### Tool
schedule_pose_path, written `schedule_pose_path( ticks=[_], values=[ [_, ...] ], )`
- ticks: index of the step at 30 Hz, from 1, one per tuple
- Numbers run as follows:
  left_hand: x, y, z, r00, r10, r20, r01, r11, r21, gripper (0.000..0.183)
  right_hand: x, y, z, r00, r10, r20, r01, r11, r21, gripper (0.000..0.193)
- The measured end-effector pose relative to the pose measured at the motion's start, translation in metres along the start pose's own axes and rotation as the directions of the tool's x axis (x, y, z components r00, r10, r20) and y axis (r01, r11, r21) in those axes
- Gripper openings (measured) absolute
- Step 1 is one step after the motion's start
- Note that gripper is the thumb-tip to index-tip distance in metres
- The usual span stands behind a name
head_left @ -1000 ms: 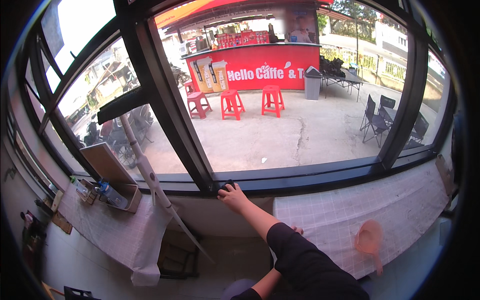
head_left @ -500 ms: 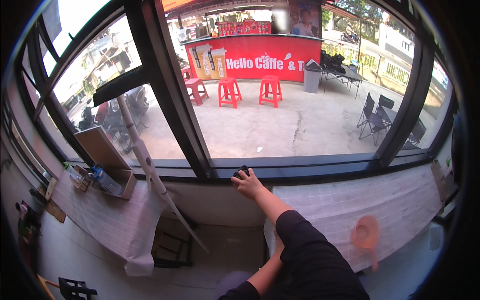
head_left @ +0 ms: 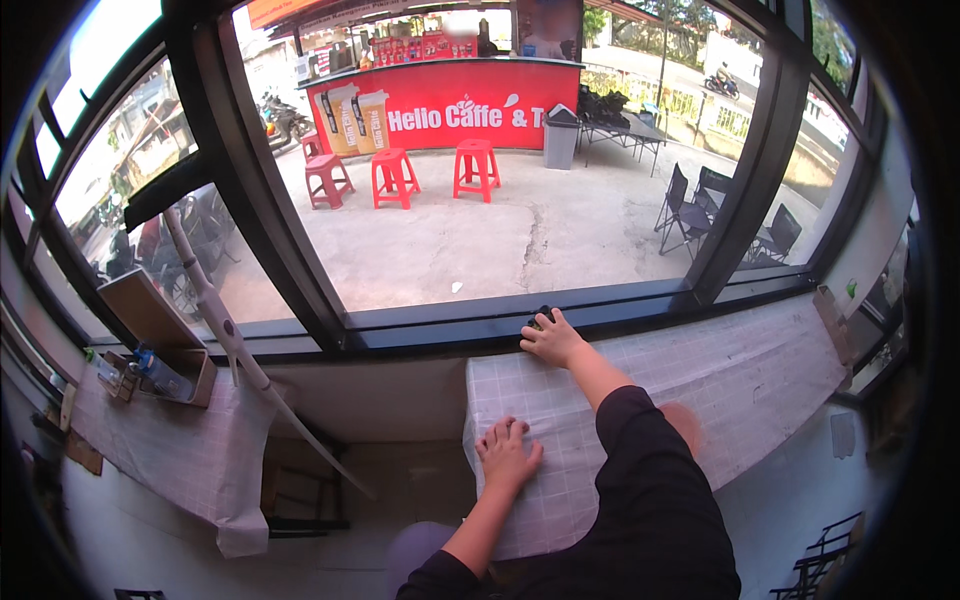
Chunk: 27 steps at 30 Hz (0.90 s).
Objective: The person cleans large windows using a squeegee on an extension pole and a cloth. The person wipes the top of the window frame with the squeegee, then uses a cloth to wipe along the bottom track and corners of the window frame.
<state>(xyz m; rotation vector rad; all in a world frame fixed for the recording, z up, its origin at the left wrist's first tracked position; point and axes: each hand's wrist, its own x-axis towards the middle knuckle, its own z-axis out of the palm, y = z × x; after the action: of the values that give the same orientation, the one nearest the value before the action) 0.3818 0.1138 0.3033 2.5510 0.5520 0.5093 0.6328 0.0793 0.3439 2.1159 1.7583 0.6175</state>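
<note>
My right hand (head_left: 552, 340) reaches forward to the window sill (head_left: 430, 327), its fingers closed over a small dark crumpled wad (head_left: 543, 318). Mostly covered by the hand, the wad could be cloth or a scrubber; I cannot tell which. My left hand (head_left: 507, 458) lies on the left part of the table's pale checked cover (head_left: 570, 420), fingers apart and holding nothing. Beyond my right sleeve, a translucent orange round thing (head_left: 685, 428) shows in part on the same cover; the arm hides the rest.
A white pole (head_left: 215, 310) with a dark head leans against the window frame on the left. Beside it, another covered table (head_left: 210, 450) bears an open box (head_left: 205, 380) and a blue bottle (head_left: 160, 375). Outside the glass stand red stools (head_left: 477, 170) and a red counter (head_left: 440, 110).
The view has swung right. My right hand has slid rightward along the sill with the dark wad. My left hand, previously hidden under the right arm, now rests on the table cover.
</note>
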Motion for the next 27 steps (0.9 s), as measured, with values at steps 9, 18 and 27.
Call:
schedule_pose_path(
  ticks=[9,18,27],
  values=[
    [0.001,0.008,-0.002,0.998,-0.042,0.056,0.041,0.999,0.027,0.035,-0.086,0.054,0.024,0.959,0.278,0.048,-0.28,0.959,0.043,0.01],
    [0.003,0.009,0.005,0.999,-0.043,0.026,0.041,0.996,0.084,0.036,-0.141,0.106,0.034,0.856,0.437,0.276,-0.455,0.89,0.0,0.012],
    [0.008,0.013,0.006,0.996,-0.05,0.079,0.04,0.991,0.125,0.037,-0.197,0.145,0.067,0.419,0.878,0.231,-0.896,0.441,-0.047,0.013]
  ],
)
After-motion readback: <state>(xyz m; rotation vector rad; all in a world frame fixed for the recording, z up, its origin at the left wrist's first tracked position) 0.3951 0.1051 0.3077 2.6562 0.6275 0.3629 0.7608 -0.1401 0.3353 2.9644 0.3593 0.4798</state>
